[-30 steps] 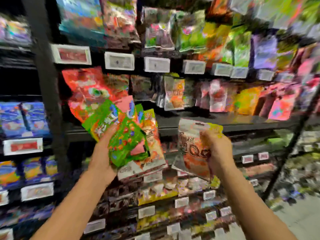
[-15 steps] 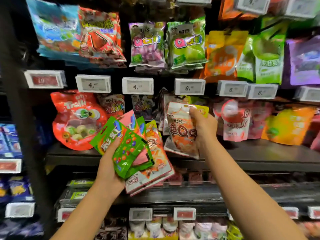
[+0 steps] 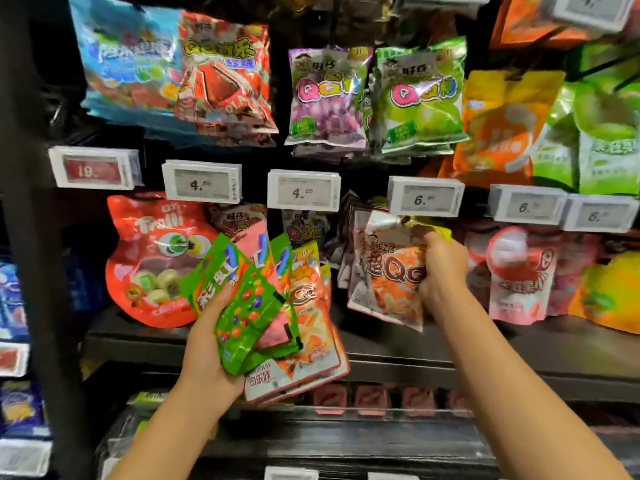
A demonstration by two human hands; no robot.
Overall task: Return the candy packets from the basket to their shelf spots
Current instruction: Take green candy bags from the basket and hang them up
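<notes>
At the middle shelf (image 3: 381, 344), the right hand (image 3: 441, 271), which half a second ago held the orange packet (image 3: 388, 275) lower and clear of the display, now lifts it to the row of hanging packets beneath the price tag (image 3: 425, 200) reading "6."; its fingers (image 3: 424, 233) pinch the packet's top edge, so hanging appears imminent, though no hook is visible. The left hand (image 3: 211, 344) grips a fan of packets (image 3: 256, 306), green ones in front, awaiting return. Legible print: "QQ" on the orange packet, "Trolli" on the red bag (image 3: 152, 258), and "4.20" on two tags (image 3: 202, 183). No basket is in view.
</notes>
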